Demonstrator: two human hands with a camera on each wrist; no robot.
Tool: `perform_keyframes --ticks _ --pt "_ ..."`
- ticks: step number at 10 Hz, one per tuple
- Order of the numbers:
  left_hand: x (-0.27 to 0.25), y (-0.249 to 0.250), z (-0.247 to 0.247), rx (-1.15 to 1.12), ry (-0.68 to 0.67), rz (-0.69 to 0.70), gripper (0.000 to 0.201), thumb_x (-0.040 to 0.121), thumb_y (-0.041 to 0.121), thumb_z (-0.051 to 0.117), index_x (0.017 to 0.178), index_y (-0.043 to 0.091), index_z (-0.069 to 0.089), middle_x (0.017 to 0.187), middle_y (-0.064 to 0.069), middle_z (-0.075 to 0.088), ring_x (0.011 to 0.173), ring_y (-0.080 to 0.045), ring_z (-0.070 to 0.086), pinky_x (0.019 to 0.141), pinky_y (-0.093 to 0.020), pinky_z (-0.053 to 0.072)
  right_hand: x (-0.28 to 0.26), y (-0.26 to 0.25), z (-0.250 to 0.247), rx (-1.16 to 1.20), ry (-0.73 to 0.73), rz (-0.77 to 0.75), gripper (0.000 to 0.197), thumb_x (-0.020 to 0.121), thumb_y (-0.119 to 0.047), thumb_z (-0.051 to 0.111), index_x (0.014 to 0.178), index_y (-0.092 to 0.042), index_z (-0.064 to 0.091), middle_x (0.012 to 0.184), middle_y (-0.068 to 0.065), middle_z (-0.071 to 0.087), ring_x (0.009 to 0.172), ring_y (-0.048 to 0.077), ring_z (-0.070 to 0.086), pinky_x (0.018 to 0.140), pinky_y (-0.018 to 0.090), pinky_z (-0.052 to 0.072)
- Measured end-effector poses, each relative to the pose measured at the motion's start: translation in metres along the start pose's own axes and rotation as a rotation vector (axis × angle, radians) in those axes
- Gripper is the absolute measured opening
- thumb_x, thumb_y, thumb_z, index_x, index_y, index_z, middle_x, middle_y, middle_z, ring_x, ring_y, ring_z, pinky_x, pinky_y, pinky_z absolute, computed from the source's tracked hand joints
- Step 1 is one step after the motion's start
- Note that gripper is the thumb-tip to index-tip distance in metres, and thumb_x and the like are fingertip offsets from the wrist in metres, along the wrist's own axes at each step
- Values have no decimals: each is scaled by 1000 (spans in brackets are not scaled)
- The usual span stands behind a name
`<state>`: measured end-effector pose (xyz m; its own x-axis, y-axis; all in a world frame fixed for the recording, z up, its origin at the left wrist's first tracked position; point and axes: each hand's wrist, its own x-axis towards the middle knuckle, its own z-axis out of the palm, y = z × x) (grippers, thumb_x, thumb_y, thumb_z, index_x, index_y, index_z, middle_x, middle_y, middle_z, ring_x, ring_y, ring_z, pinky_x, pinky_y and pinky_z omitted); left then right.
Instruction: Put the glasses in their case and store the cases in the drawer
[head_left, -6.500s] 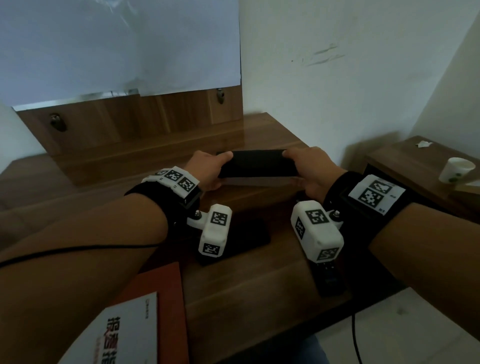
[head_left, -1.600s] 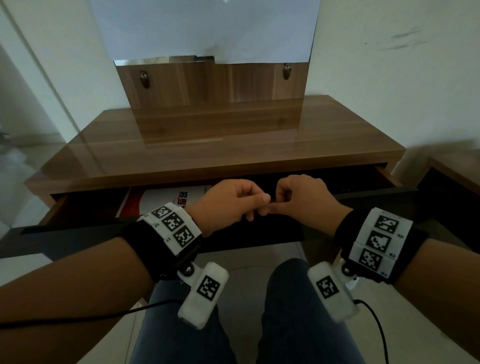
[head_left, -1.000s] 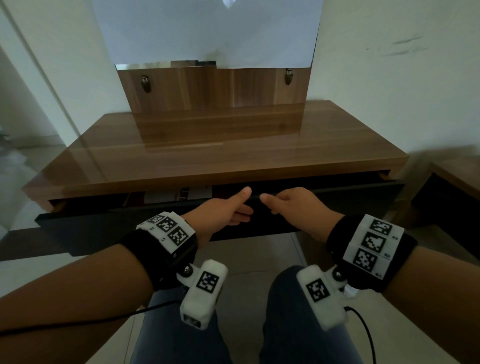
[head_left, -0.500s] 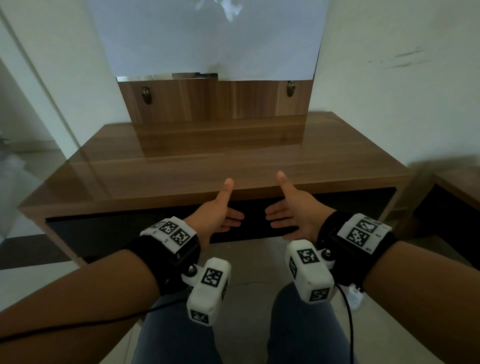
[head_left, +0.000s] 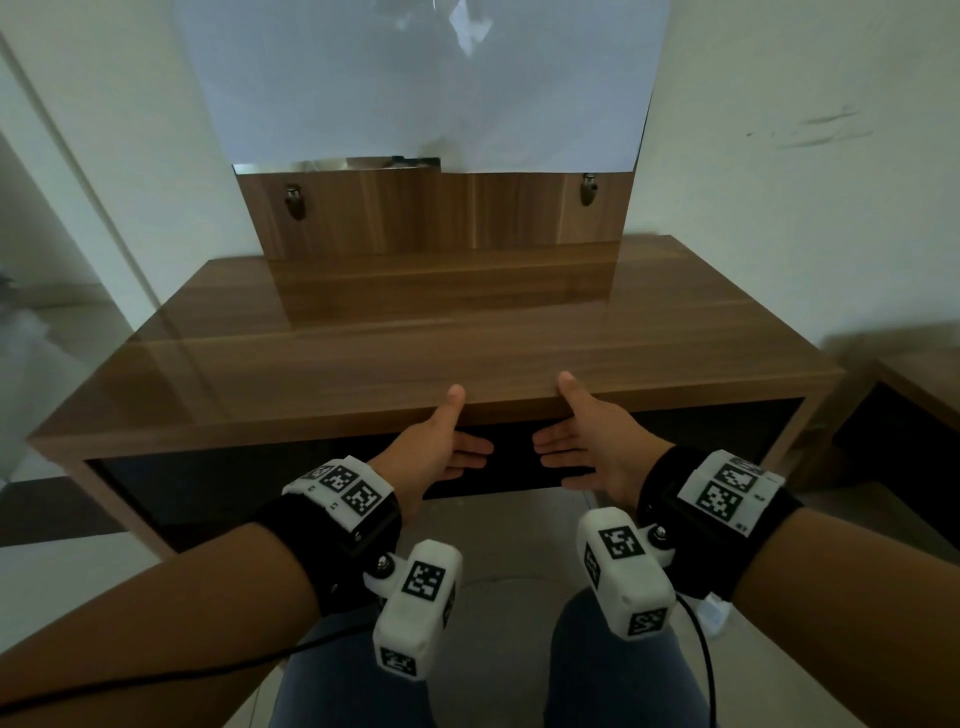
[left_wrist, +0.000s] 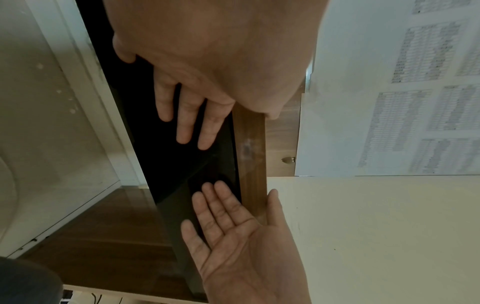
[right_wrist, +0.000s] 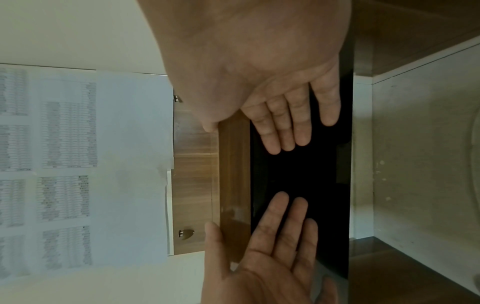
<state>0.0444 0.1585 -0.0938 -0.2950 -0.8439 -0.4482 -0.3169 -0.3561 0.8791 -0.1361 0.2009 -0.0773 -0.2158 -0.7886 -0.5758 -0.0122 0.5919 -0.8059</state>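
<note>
The black drawer front (head_left: 234, 483) sits flush under the wooden desk top (head_left: 415, 338); the drawer is shut. No glasses or cases show in any view. My left hand (head_left: 441, 447) and right hand (head_left: 587, 447) are side by side at the middle of the drawer front, fingers straight and pointing toward each other, thumbs up at the desk's front edge. Neither holds anything. The left wrist view shows my left fingers (left_wrist: 189, 115) flat over the black panel (left_wrist: 182, 164). The right fingers (right_wrist: 291, 123) lie likewise. I cannot tell whether they touch it.
A wall mirror covered with white paper (head_left: 426, 78) stands behind the desk on a wooden back panel. A lower wooden side table (head_left: 914, 379) is at the right. My knees (head_left: 613, 675) are below the drawer. A pale floor lies beneath.
The drawer slid from open to fully shut, hiding what lay inside. Both hands went from curled on the drawer's top edge to flat with thumbs raised.
</note>
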Motion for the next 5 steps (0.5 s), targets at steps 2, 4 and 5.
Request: perform_keyframes --ticks 2,4,5 --pt "-5 2 2 -3 -20 -10 79 89 70 22 101 9 70 120 -9 68 110 -17 62 104 -32 42 -6 0 1 -52 -35 -5 82 88 -73 29 102 -4 71 109 10 70 103 24 62 95 46 43" --pt "-24 14 3 82 -65 -14 77 93 66 20 120 12 67 118 1 64 85 -4 56 76 -23 35 -19 -3 6 -76 -90 -60 79 87 -73 30 101 -7 72 107 9 73 102 24 65 93 47 45" --pt "-28 16 3 84 -37 -3 74 87 73 24 107 22 73 119 7 67 109 -13 56 107 -43 28 -27 -6 9 -86 -74 -126 77 88 -72 30 102 -8 71 106 8 73 101 25 66 96 47 45"
